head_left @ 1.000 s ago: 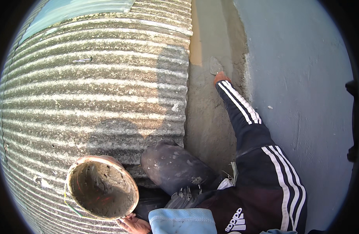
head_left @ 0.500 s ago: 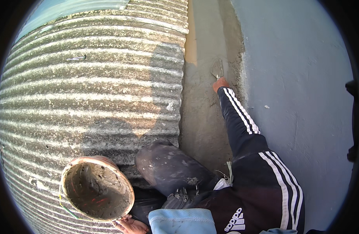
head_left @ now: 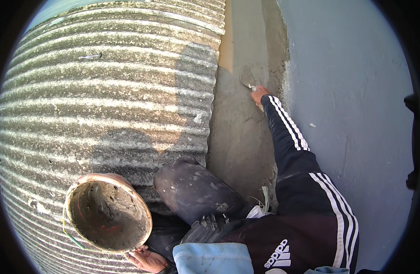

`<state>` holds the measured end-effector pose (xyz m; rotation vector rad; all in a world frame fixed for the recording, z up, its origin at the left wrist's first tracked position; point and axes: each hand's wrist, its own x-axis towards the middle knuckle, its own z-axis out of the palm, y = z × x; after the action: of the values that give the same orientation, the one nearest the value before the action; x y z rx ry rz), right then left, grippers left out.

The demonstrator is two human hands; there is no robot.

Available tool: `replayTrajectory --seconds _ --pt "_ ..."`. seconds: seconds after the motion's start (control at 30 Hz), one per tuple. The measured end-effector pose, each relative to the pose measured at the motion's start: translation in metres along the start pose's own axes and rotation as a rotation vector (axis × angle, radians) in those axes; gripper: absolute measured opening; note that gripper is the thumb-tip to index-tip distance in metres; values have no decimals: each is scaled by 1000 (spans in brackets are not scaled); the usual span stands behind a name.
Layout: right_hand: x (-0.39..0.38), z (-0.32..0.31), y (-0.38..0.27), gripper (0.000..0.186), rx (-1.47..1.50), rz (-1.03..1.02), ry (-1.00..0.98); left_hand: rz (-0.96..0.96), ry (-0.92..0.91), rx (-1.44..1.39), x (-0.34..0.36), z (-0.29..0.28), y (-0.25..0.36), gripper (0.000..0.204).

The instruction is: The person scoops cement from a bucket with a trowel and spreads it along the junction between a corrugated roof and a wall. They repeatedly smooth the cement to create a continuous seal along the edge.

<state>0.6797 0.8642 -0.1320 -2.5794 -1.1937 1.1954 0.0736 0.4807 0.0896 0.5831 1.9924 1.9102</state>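
My right hand (head_left: 259,95), arm stretched forward, is closed round the handle of a small trowel (head_left: 247,78). The trowel's blade rests on or just over a strip of wet grey mortar (head_left: 235,137) that runs between the roof sheet and the wall. At the lower left, my left hand (head_left: 148,260) has its fingers at the rim of a round bucket (head_left: 148,212), gripping its near side. The bucket tilts toward me and holds grey mortar (head_left: 105,223), some of it stuck to the inner wall.
Corrugated roofing (head_left: 105,100) spreads over the left side, with a metal bolt or screw (head_left: 91,56) lying on it. A smooth grey-blue wall (head_left: 347,91) borders the mortar strip on the right. My bent knee (head_left: 191,182) rests beside the sheet's edge.
My right hand has turned, and the trowel blade has swung slightly left and now points up-left. My left hand still holds the bucket; the whole view has shifted a little.
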Motion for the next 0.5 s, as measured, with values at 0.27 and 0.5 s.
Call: replayTrajectory --seconds 0.27,0.5 --pt "-84 98 -24 38 -269 -148 -107 -30 19 24 -7 18 19 53" --pt "-197 143 20 41 -299 -60 -139 -43 4 -82 -11 29 27 48"
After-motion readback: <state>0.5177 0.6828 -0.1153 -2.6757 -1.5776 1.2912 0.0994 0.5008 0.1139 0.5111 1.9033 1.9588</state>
